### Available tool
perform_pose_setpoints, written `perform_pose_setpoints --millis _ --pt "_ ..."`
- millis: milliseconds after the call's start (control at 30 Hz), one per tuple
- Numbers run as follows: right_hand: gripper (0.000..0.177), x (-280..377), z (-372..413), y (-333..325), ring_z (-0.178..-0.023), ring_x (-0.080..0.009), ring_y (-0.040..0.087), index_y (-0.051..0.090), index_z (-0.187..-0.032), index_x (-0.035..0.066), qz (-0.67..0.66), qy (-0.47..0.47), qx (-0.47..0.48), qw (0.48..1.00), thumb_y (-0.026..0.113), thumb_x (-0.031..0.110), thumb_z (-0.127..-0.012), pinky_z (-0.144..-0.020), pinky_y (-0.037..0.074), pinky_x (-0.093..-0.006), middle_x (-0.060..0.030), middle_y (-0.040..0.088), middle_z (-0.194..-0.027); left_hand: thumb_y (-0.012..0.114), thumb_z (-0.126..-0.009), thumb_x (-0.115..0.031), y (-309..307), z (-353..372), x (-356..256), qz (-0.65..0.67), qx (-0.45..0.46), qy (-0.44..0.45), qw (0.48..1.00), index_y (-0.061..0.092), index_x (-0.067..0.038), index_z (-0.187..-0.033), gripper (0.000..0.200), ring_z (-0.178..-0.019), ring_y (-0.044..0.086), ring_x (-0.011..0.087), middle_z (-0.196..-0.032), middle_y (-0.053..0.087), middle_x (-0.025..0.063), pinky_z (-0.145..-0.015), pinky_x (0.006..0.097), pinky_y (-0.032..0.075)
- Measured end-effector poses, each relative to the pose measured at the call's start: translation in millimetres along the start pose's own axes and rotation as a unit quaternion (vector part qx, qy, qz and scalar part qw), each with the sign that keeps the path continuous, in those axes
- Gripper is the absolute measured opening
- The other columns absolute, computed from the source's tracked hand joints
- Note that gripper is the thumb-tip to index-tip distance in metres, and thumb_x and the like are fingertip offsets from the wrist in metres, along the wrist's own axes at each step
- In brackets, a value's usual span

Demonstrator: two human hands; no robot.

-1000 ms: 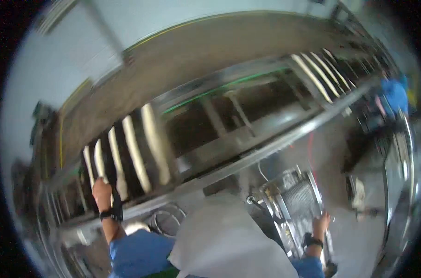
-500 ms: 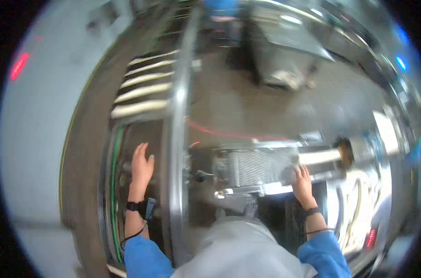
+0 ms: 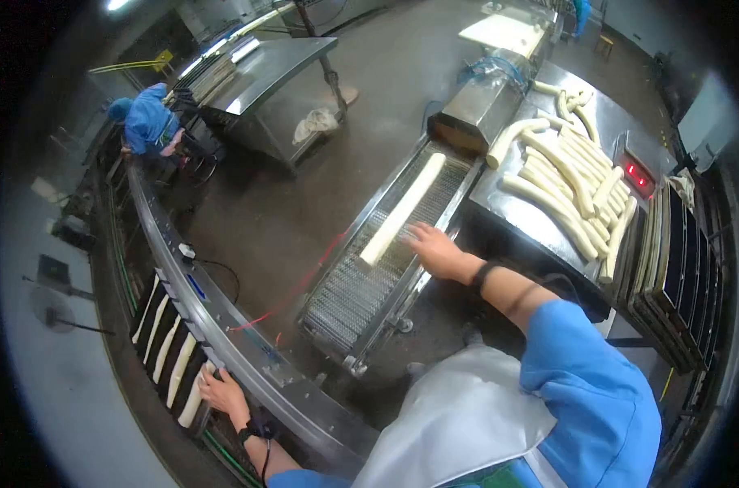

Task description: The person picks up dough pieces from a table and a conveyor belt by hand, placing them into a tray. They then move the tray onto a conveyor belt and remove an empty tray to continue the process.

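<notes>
A long, pale, smooth dough roll (image 3: pixel 404 211) lies on a silver metal mesh belt (image 3: pixel 347 299). It runs the long way of the belt, on a slant: the near end points toward the person, and the far end points at a shiny metal box (image 3: pixel 490 102). The right hand (image 3: pixel 444 254) is the closer one. The roll is just to the left of its fingertips, and more of the roll is ahead of them than behind. That hand is open and holds nothing; I can't tell if a fingertip touches the roll.

The left hand (image 3: pixel 226 398) is well away, low on the other side. It is open too, right by the end of a flat, pale dough strip (image 3: pixel 191 397). I can't tell if it touches.

Off to the right, many pale dough rolls (image 3: pixel 566 167) sit in a pile on a shiny steel table (image 3: pixel 497 195).
</notes>
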State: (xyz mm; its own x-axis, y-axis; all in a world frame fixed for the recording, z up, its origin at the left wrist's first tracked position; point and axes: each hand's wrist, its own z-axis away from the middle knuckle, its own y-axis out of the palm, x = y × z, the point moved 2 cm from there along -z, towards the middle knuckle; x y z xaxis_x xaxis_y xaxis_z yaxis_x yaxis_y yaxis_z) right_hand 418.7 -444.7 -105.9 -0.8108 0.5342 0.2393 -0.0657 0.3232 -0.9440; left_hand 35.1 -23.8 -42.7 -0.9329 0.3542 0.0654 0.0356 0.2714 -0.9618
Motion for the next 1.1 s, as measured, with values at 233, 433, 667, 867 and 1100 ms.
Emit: perform_pose_setpoints --millis 233,433,667,867,1100 --pt "0.063 54.2 -49.6 24.4 -0.114 -0.0278 0.051 0.049 -0.119 0.006 0.038 0.01 0.155 0.987 0.077 0.017 -0.064 -0.103 0.034 -0.0492 -0.0129 0.05 -0.118 0.043 -0.093 -0.043 -1.6 10.6 -3.0 0.021 0.198 -0.054 0.979 0.051 -0.003 -0.125 0.051 -0.12 0.044 0.0392 -0.125 0.052 0.0188 -0.098 0.0554 0.033" --pt "0.03 87.6 -54.8 42.7 -0.108 -0.0246 0.052 0.055 -0.114 0.01 0.05 -0.159 -0.093 0.982 0.052 0.015 -0.084 -0.105 0.029 -0.0546 -0.0076 0.056 -0.109 0.048 -0.091 -0.038 2.4 69.1 9.7 0.05 0.034 -0.034 0.998 0.063 0.005 -0.085 0.046 -0.086 0.055 0.0398 -0.089 0.06 0.0211 -0.076 0.0508 0.043" --pt "0.021 123.6 -62.8 48.6 -0.104 -0.0228 0.051 0.064 -0.098 0.009 0.061 -0.148 0.108 0.981 0.056 0.018 -0.081 -0.09 0.038 -0.0494 -0.0054 0.059 -0.1 0.048 -0.091 -0.031 -28.8 208.2 28.3 0.114 0.01 -0.086 0.99 0.067 0.0 -0.086 0.037 -0.084 0.056 0.0403 -0.084 0.061 0.0221 -0.073 0.051 0.042" --pt "0.021 125.1 -40.0 20.0 -0.098 -0.0277 0.055 0.062 -0.09 0.008 -0.073 -0.142 0.142 0.977 0.063 0.017 -0.071 -0.083 0.043 -0.0424 -0.0106 0.058 -0.096 0.044 -0.094 -0.034 -72.2 327.9 57.7 0.029 0.051 -0.272 0.96 0.065 0.003 -0.077 0.046 -0.066 0.059 0.0381 -0.072 0.063 0.0197 -0.064 0.047 0.045" --pt "0.036 -37.7 -32.8 -95.0 -0.088 -0.0234 0.061 0.056 -0.108 0.002 -0.68 0.24 -0.051 0.691 0.07 0.011 -0.076 -0.076 0.052 -0.035 -0.0102 0.063 -0.1 0.051 -0.09 -0.023 -109.1 340.4 49.2 0.143 -0.043 -0.303 0.941 0.066 -0.001 -0.095 0.027 -0.063 0.06 0.0349 -0.066 0.063 0.0151 -0.061 0.0445 0.046"
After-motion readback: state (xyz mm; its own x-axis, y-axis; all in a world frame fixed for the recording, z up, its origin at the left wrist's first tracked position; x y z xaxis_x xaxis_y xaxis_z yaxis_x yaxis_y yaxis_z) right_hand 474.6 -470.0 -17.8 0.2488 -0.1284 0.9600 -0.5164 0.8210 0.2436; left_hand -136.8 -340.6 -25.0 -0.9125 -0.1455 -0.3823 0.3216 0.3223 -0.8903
